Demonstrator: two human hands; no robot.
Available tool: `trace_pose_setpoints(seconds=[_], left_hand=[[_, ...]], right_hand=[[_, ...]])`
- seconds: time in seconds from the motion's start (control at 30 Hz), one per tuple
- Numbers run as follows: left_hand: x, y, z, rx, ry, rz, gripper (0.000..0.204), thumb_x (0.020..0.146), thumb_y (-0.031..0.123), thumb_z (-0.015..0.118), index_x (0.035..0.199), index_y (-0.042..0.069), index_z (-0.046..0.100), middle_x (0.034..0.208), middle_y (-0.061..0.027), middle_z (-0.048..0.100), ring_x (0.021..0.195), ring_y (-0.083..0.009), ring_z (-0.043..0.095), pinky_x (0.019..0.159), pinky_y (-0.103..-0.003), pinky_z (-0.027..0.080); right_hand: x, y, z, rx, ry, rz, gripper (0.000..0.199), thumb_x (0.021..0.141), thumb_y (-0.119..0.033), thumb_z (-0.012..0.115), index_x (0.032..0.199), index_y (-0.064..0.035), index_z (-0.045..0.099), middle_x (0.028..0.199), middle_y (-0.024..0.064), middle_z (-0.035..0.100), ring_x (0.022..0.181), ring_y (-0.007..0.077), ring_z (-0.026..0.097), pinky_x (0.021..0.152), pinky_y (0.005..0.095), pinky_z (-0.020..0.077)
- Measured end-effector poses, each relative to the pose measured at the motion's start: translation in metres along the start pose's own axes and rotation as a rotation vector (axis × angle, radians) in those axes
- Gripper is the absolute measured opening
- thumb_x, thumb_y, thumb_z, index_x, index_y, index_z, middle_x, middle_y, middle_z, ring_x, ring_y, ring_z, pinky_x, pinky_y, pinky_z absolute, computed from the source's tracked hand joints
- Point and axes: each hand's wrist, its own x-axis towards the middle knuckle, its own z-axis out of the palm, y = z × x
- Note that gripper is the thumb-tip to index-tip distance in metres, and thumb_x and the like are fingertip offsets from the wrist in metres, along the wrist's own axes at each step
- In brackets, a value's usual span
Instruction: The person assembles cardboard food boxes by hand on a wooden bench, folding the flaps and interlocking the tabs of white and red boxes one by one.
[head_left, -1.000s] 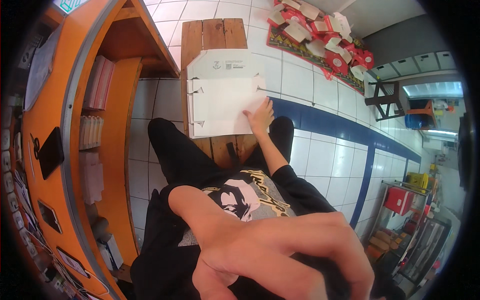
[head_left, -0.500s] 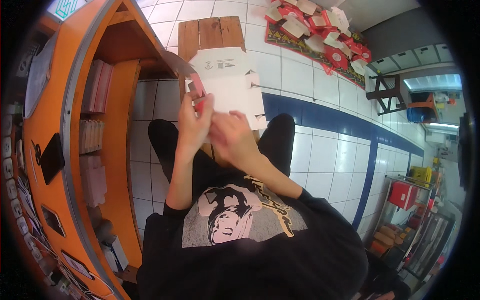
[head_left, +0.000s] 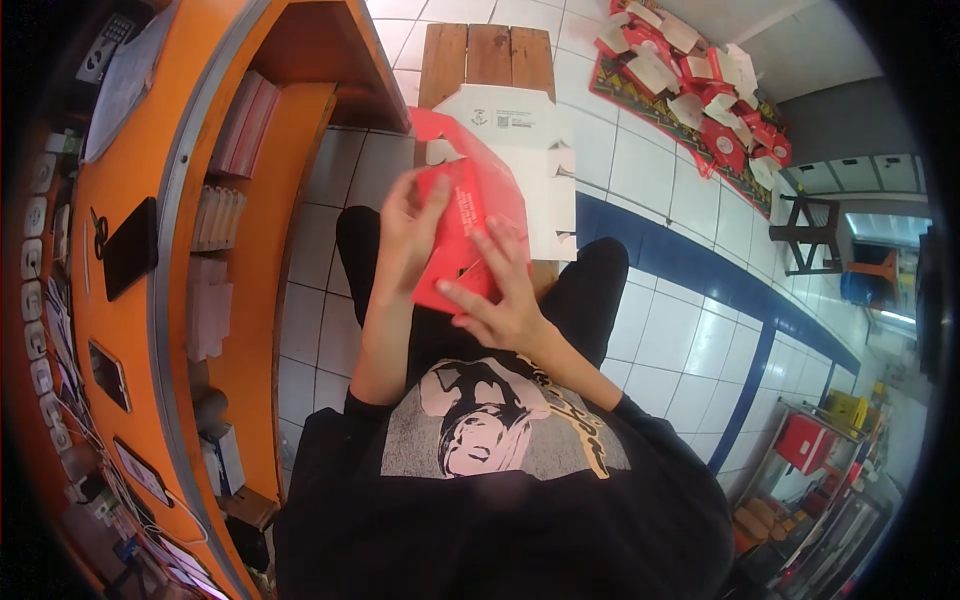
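Observation:
A flat cardboard box blank lies across a wooden bench [head_left: 490, 55] in front of me, white on its inner side. Its red printed panel [head_left: 470, 180] is turned up over the left part of the white sheet [head_left: 545, 125]. My left hand [head_left: 405, 235] pinches the panel's left edge, thumb on top and the other fingers partly hidden behind it. With fingers spread, my right hand [head_left: 500, 295] rests on the lower right of the red panel. Slots and notches show along the white right edge.
An orange shelf unit [head_left: 300, 150] stands close on my left, with phones [head_left: 132, 248] and scissors [head_left: 99, 232] on top. Several red boxes [head_left: 690, 80] are heaped on a patterned mat at the far right. A dark stool [head_left: 808, 235] stands at the right.
The red panel has swung up and over, covering part of the white sheet. My right hand has opened out onto it. The whole view has shifted, so things appear farther right.

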Motion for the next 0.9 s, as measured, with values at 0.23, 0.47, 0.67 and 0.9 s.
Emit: trace_pose_setpoints(seconds=[0.23, 0.47, 0.67, 0.9], left_hand=[[-0.015, -0.004, 0.008, -0.292, -0.142, -0.178, 0.027, 0.094, 0.022, 0.058, 0.111, 0.002, 0.057, 0.098, -0.0067, 0.064, 0.086, -0.0106, 0.062, 0.073, -0.025, 0.052], [-0.021, 0.004, 0.009, -0.266, -0.085, -0.115, 0.03, 0.097, 0.029, 0.051, 0.11, 0.002, 0.056, 0.097, -0.0064, 0.064, 0.081, -0.0117, 0.064, 0.065, -0.026, 0.056], [-0.028, 0.009, 0.017, -0.315, -0.063, -0.088, 0.027, 0.097, 0.027, 0.049, 0.108, 0.002, 0.056, 0.095, -0.0056, 0.064, 0.079, -0.0111, 0.065, 0.061, -0.025, 0.056], [-0.032, 0.005, 0.028, -0.333, -0.062, -0.033, 0.025, 0.099, 0.024, 0.047, 0.111, 0.003, 0.054, 0.101, -0.0048, 0.061, 0.091, -0.011, 0.062, 0.068, -0.027, 0.056]], right_hand=[[0.001, 0.005, -0.01, -0.132, 0.072, 0.18, 0.052, 0.071, -0.015, 0.071, 0.118, 0.0011, 0.055, 0.131, 0.0208, 0.046, 0.12, 0.0483, 0.043, 0.097, 0.0497, 0.042], [0.004, 0.005, -0.028, -0.004, -0.049, 0.062, 0.049, 0.065, -0.008, 0.074, 0.111, -0.0014, 0.061, 0.131, 0.0174, 0.048, 0.121, 0.0504, 0.042, 0.098, 0.0518, 0.042], [0.006, 0.006, -0.042, 0.131, -0.048, 0.051, 0.046, 0.064, -0.007, 0.075, 0.109, -0.0033, 0.063, 0.132, 0.0172, 0.047, 0.123, 0.0511, 0.041, 0.099, 0.0522, 0.0417], [0.003, -0.004, -0.031, -0.014, 0.064, 0.125, 0.049, 0.063, -0.002, 0.074, 0.111, -0.0059, 0.065, 0.133, 0.0213, 0.044, 0.122, 0.0478, 0.043, 0.098, 0.0507, 0.0417]])
